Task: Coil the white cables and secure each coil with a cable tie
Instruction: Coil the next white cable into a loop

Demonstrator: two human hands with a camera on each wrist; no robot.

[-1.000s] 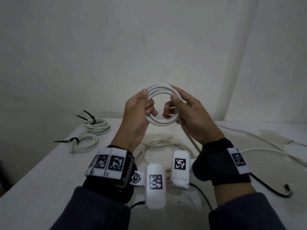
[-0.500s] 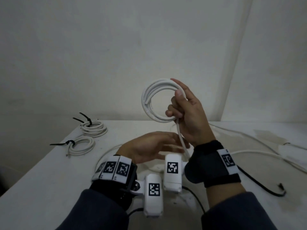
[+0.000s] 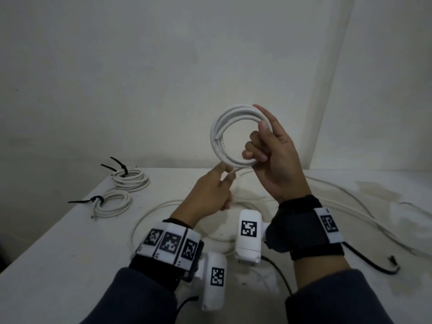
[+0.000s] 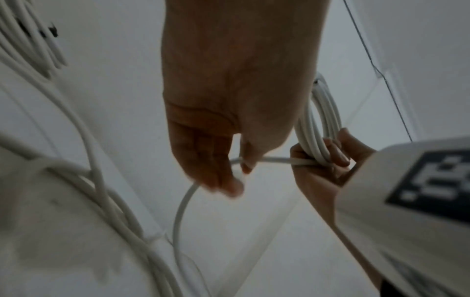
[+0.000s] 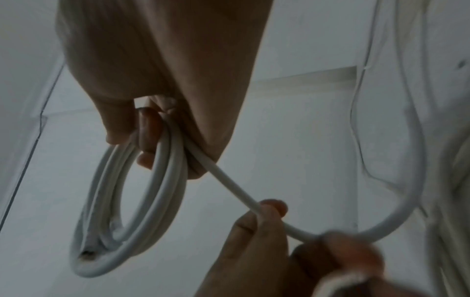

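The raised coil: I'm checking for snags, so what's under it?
Under the raised coil, its loose strand runs through the left hand toward the table; the hands hide its path there.

A bare workroom: plain white walls (image 3: pixel 163 66) behind a white table (image 3: pixel 58 242).

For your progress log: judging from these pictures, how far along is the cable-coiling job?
Done: two tied coils lie on the table, each with a black cable tie. In hand: the right hand holds a part-wound coil; the left hand pinches its free length. Left: finishing, tying, and the loose cables.
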